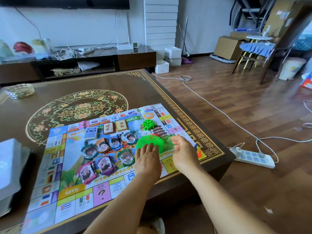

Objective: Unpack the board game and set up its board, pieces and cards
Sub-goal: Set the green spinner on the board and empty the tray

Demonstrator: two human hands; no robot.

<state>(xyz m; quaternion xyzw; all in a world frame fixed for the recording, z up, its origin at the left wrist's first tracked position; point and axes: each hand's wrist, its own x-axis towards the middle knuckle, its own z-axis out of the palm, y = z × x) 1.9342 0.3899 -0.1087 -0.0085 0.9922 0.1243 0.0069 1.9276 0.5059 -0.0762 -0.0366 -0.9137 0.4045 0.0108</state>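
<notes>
Left hand flat, fingers straight, resting on near edge of green dish on paper board, dish just ahead of fingertips; right hand relaxed, holding nothing, just beside dish's right rim, so left nearer.

One board, seven money stacks

Board: thin printed paper, creased, slight sheen. Table beneath it: dark glossy wood, gilt inlay. Green dish on the board: glossy translucent plastic. Money stacks at board centre: printed paper. Floor right of the table: polished wood.
</notes>
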